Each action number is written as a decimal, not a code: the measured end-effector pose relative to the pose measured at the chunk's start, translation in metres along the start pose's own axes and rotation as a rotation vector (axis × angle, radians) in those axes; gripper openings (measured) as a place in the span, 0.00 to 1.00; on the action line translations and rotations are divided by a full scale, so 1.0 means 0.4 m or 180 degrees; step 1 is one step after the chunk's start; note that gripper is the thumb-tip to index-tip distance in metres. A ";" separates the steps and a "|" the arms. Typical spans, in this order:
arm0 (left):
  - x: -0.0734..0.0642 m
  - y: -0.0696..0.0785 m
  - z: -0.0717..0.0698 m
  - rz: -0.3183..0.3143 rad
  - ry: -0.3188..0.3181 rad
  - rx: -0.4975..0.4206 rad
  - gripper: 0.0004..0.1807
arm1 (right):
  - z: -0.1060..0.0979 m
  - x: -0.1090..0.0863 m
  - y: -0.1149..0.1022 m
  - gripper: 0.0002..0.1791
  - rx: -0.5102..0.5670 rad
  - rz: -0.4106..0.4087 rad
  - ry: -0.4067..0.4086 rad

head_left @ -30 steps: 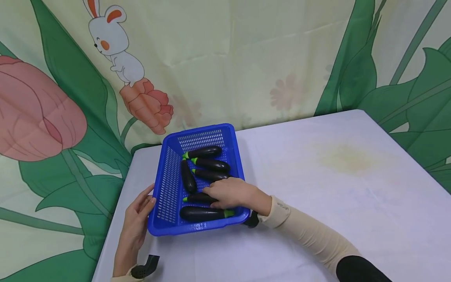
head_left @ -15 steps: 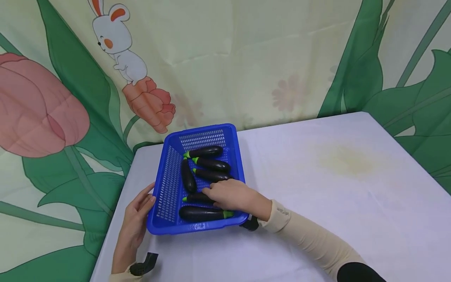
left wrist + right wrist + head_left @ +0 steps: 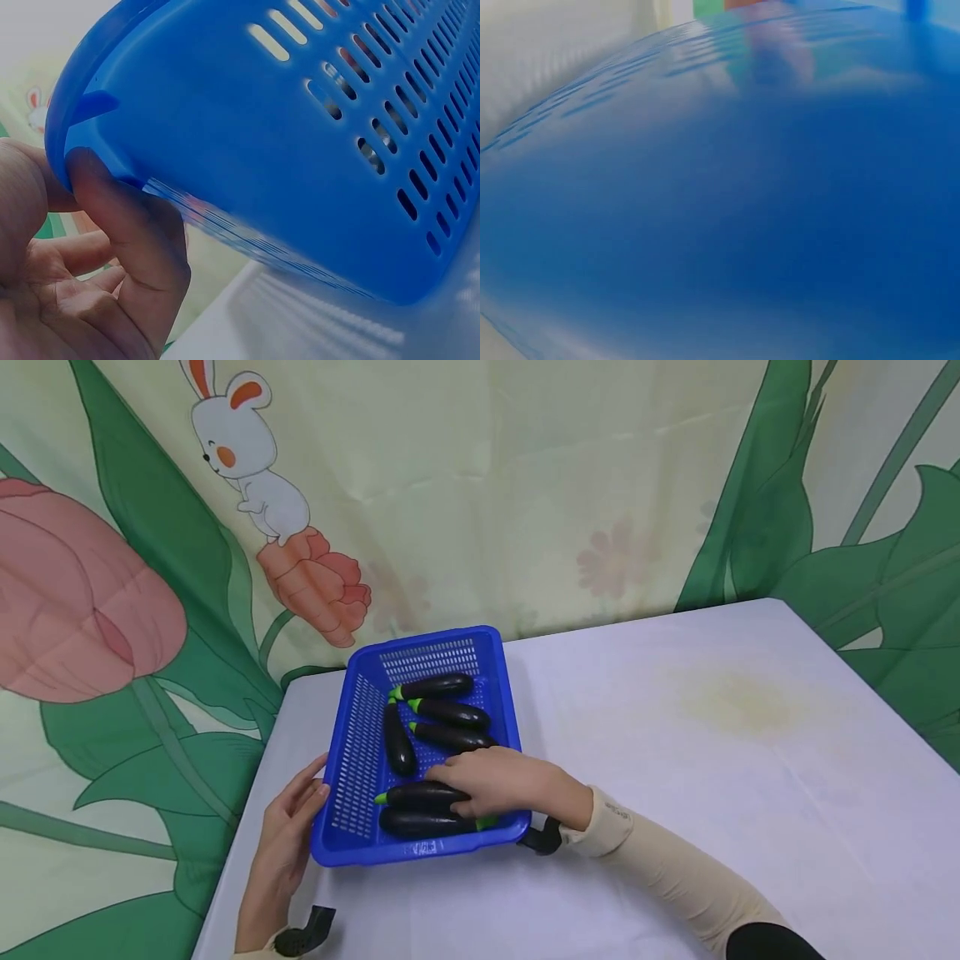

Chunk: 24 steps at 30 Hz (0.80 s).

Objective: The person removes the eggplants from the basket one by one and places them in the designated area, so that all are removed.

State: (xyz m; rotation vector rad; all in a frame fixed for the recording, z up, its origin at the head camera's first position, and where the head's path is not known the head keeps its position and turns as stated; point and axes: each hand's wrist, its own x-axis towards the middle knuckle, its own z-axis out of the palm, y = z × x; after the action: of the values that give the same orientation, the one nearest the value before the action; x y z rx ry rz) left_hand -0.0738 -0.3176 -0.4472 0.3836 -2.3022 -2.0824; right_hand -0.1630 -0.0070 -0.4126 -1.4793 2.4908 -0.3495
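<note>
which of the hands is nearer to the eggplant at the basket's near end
The right hand: it is inside the blue basket, partly covering the green stem end of that eggplant. The left hand is farther off, outside the basket at its left rim.

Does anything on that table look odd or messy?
Yes: a yellowish patch, perhaps a stain, marks the white tablecloth. Also, one eggplant lies lengthwise in the blue basket, while the others lie crosswise.

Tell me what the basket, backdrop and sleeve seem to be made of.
Basket: likely moulded plastic, smooth and semi-glossy; even blue walls with clean-cut slots and soft sheen.
Backdrop: probably printed fabric, matte; faint creases, though thin vinyl is possible.
Sleeve: apparently soft cloth, matte; it wrinkles along the arm.
</note>
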 end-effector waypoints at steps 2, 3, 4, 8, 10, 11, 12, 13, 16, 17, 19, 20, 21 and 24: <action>0.002 0.001 0.001 0.0000 -0.0034 0.0000 0.31 | -0.005 -0.008 0.004 0.26 0.0226 -0.0012 -0.0023; 0.002 0.001 0.001 -0.0003 -0.0041 -0.0003 0.31 | -0.008 -0.012 0.005 0.27 0.0346 -0.0019 -0.0031; 0.002 0.001 0.001 -0.0007 -0.0040 -0.0005 0.31 | -0.011 -0.016 0.007 0.28 0.0458 -0.0032 -0.0034; 0.002 0.003 0.002 -0.0084 0.0021 0.0005 0.31 | -0.025 -0.028 0.015 0.31 0.0868 -0.0080 -0.0049; 0.001 0.003 0.003 -0.0122 0.0047 0.0016 0.31 | -0.032 -0.033 0.020 0.32 0.1029 -0.0098 -0.0034; 0.001 0.002 0.004 -0.0140 0.0056 0.0026 0.31 | -0.035 -0.035 0.022 0.32 0.1110 -0.0096 -0.0028; 0.000 0.002 0.004 -0.0150 0.0061 0.0035 0.31 | -0.040 -0.037 0.024 0.32 0.1205 -0.0092 -0.0027; 0.000 0.001 0.005 -0.0156 0.0062 0.0033 0.31 | -0.043 -0.039 0.028 0.33 0.1284 -0.0092 -0.0017; 0.002 0.001 0.005 -0.0148 0.0065 0.0019 0.31 | -0.054 -0.043 0.038 0.33 0.1525 -0.0107 -0.0007; 0.002 0.001 0.004 -0.0145 0.0062 0.0013 0.31 | -0.057 -0.044 0.042 0.33 0.1609 -0.0116 -0.0010; 0.004 0.000 0.004 -0.0138 0.0061 -0.0001 0.31 | -0.060 -0.045 0.052 0.33 0.1797 -0.0167 -0.0016; 0.004 -0.001 0.003 -0.0132 0.0060 -0.0006 0.31 | -0.061 -0.045 0.058 0.34 0.1897 -0.0189 -0.0023; 0.004 -0.001 0.003 -0.0122 0.0057 -0.0013 0.31 | -0.062 -0.045 0.064 0.34 0.2009 -0.0213 -0.0034; 0.004 0.000 0.001 -0.0093 0.0040 -0.0045 0.31 | -0.065 -0.046 0.088 0.34 0.2376 -0.0232 -0.0060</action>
State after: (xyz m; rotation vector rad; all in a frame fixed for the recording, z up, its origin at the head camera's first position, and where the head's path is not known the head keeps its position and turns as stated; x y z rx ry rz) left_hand -0.0754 -0.3175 -0.4475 0.4312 -2.2874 -2.1018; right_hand -0.1915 0.0278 -0.3977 -1.2249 1.9382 -1.1181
